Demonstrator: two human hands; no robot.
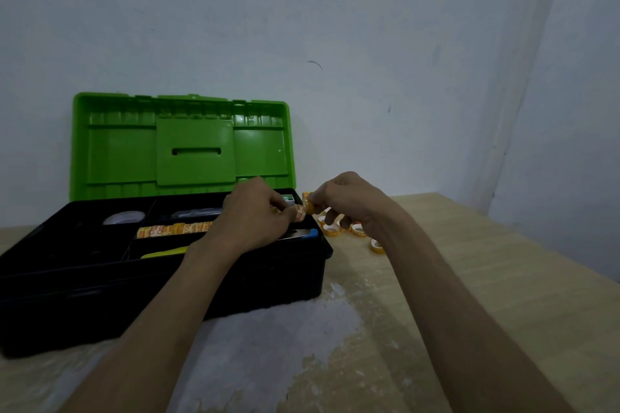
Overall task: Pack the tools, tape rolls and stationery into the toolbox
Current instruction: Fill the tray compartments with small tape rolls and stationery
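Observation:
A black toolbox (261,282) with its green lid (181,147) raised stands on the table at the left. My left hand (255,214) hovers over the right end of its tray and pinches a small orange tape roll (299,213). Just right of the box, my right hand (352,201) pinches another orange tape roll (308,204). A row of orange tape rolls (174,230) lies in the middle tray slot. A white tape roll (124,218) sits in the back left compartment. A blue-handled tool (307,233) and a yellow tool (164,252) lie in the front slot.
Several loose orange tape rolls (359,231) lie on the wooden table (469,261) right of the box, partly under my right hand. A pale wall stands close behind. A worn white patch (285,339) marks the tabletop in front.

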